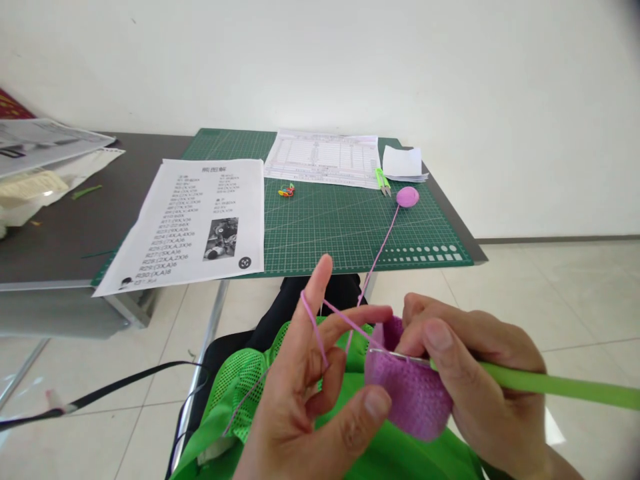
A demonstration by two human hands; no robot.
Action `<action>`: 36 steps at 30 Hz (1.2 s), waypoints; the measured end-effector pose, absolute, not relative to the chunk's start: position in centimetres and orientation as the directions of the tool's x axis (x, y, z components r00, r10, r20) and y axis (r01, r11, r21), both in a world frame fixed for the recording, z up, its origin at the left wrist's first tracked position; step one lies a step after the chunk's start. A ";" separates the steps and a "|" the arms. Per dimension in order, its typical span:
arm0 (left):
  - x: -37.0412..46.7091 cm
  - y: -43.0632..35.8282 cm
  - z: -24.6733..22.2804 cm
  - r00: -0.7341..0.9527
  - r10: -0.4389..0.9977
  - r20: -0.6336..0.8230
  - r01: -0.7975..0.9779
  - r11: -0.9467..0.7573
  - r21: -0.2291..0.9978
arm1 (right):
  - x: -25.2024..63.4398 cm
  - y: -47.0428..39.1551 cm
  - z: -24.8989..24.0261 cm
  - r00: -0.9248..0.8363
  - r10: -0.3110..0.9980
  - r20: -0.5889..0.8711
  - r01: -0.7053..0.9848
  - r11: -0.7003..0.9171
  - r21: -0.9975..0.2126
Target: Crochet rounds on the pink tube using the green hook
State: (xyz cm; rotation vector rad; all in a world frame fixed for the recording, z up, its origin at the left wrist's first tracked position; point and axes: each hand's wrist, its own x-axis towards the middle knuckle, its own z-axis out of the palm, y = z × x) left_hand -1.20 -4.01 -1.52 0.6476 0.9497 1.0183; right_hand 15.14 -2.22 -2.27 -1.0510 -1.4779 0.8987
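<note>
Crochet hook (550,384), one: metal tip toward the person's left, lime handle running out to the right, long axis nearly level, dipping slightly at the handle end; located above the lap, short of the bench (160,145), tip at the rim of a violet crocheted cup (410,400) whose hollow faces upward. Right hand (475,373): closed around the hook and against the cup, covering part of both. Left hand (310,380): forefinger raised, lower fingers curled over violet yarn (313,323); middle finger crossing before the strand from the ball (408,197). Beyond, on the green cutting mat (330,230): that ball, lime snips (383,181), coloured clips (287,191), printed form (323,157), white slips (403,162). Pattern sheet (195,200): one, partly overlapping the mat.
</note>
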 end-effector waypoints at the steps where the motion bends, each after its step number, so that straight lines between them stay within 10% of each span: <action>1: -1.2 -4.1 -1.4 0.210 0.919 -0.334 -0.385 0.392 0.836 | 15.1 -2.3 -2.2 -0.051 0.941 0.335 0.158 0.339 -0.927; 10: -1.4 -3.6 -1.7 0.229 0.932 -0.279 -0.160 0.319 0.934 | 15.0 -2.3 -1.1 -0.153 0.877 0.455 0.303 0.480 -0.823; 18: -2.5 -3.0 -1.7 0.465 0.819 -0.338 -0.347 0.519 0.781 | 16.1 -1.8 0.8 -0.421 0.735 0.532 0.429 0.678 -0.597; 29: -2.9 -2.7 -1.9 0.566 0.747 -0.349 -0.451 0.634 0.628 | 15.8 -3.9 -0.1 -0.216 0.828 0.517 0.476 0.552 -0.685; 36: -2.5 -2.8 -1.7 0.565 0.741 -0.362 -0.486 0.654 0.580 | 16.2 -2.8 0.2 -0.318 0.728 0.608 0.558 0.662 -0.501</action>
